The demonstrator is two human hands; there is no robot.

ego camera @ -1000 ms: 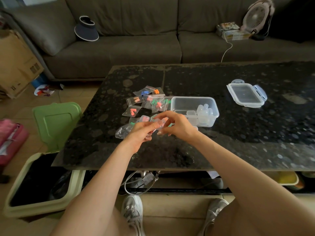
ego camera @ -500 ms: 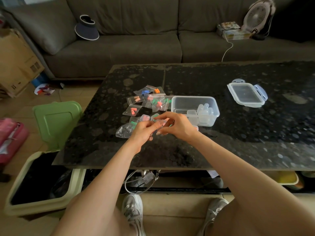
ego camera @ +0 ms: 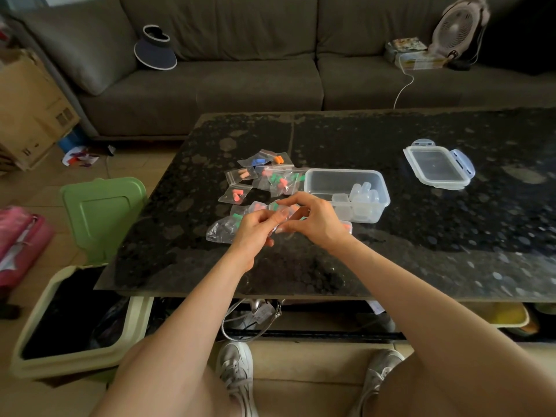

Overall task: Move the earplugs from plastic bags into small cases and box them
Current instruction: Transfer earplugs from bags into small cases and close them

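Both hands meet over the black table [ego camera: 421,251]. My left hand [ego camera: 255,233] and my right hand [ego camera: 310,221] pinch a small clear plastic bag [ego camera: 284,210] between their fingertips; its contents are mostly hidden. Several more small bags with orange, pink, green and blue earplugs [ego camera: 264,179] lie just beyond the hands. An emptied-looking crumpled bag [ego camera: 219,231] lies left of my left hand. The clear plastic box [ego camera: 346,182] stands to the right of the bags and holds several small clear cases [ego camera: 361,194]. A small case with orange earplugs [ego camera: 346,227] peeks out behind my right wrist.
The box's lid [ego camera: 437,167] lies upturned on the table's right side. An open bin with a green lid [ego camera: 99,218] stands on the floor at the left. A grey sofa [ego camera: 240,70] with a visor cap and a fan runs behind the table.
The hands have stayed together on the small bag with only slight finger shifts; nothing else on the table has moved.
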